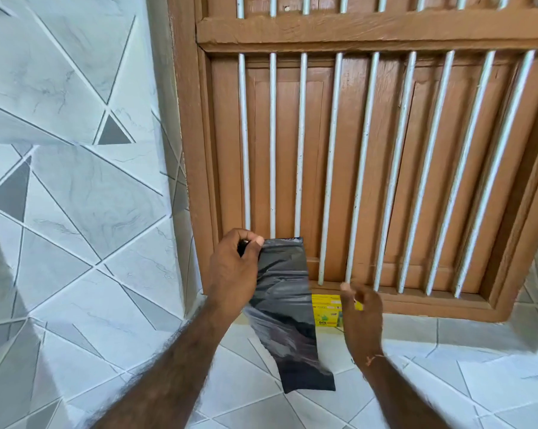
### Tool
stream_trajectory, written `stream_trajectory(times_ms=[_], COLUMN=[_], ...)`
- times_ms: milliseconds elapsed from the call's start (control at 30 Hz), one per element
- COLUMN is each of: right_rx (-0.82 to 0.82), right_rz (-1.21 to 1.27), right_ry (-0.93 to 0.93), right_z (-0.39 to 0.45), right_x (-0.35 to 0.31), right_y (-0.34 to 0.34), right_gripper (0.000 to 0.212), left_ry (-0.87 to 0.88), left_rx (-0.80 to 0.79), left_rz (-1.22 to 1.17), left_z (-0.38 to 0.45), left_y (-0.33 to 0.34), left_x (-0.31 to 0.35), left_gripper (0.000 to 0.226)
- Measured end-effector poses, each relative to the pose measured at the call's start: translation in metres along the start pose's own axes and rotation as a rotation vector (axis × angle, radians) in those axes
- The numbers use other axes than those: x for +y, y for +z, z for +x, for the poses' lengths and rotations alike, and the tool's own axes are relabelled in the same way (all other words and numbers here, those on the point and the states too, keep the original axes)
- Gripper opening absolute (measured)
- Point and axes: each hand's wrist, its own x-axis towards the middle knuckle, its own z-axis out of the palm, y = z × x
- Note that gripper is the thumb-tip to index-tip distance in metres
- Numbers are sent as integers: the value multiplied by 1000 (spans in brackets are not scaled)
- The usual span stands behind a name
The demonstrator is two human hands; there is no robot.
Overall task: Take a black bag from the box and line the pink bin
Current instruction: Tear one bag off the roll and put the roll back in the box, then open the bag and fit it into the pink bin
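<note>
My left hand (pixel 235 267) pinches the top edge of a folded black bag (pixel 287 320), which hangs down as a long flat strip in front of the window. My right hand (pixel 359 311) hovers to the right of the bag with fingers loosely curled and nothing in them, blurred by motion. Behind the bag and partly hidden by my right hand, a yellow bin-bag box (pixel 326 311) stands on the tiled ledge under the window. The pink bin is out of view.
A brown wooden window (pixel 369 150) with white vertical bars fills the upper right. Grey-and-white patterned tiles (pixel 69 150) cover the wall at left and the ledge (pixel 447 366) below.
</note>
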Motion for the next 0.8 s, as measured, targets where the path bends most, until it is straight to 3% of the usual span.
stream_trajectory(times_ms=[67, 133, 233, 300, 367, 500, 567, 633, 700, 767, 800], right_rx=[-369, -611, -508, -500, -583, -704, -717, -693, -649, -601, -584], right_rz=[292, 285, 1, -47, -86, -199, -166, -58, 76, 134, 172], right_ry=[-36, -79, 50, 120, 119, 136, 177, 230, 276, 279, 296], right_z=[-41, -69, -98, -109, -124, -150, -156, -163, -168, -174, -177], right_x=[-26, -33, -24, -15, -12, -9, -11, -22, -33, -48, -52], right_y=[1, 6, 26, 35, 30, 3, -10, -22, -32, -43, -48], right_gripper=[89, 91, 38, 21, 15, 35, 25, 14, 18, 22, 22], left_ry=[-6, -10, -56, -96, -103, -65, -41, -36, 1, 166, 239], left_rx=[16, 24, -8, -59, -72, 64, 118, 132, 284, 408, 357], left_rz=[-74, -137, -254, -335, -405, -410, -213, 62, 315, 312, 246], left_z=[0, 0, 3, 7, 18, 48, 58, 50, 15, -53, -95], left_y=[0, 1, 6, 7, 2, -29, -47, -68, -88, -96, -94], left_x=[11, 22, 39, 49, 58, 66, 56, 46, 38, 31, 23], left_gripper=[9, 9, 12, 13, 12, 10, 16, 50, 72, 59, 46])
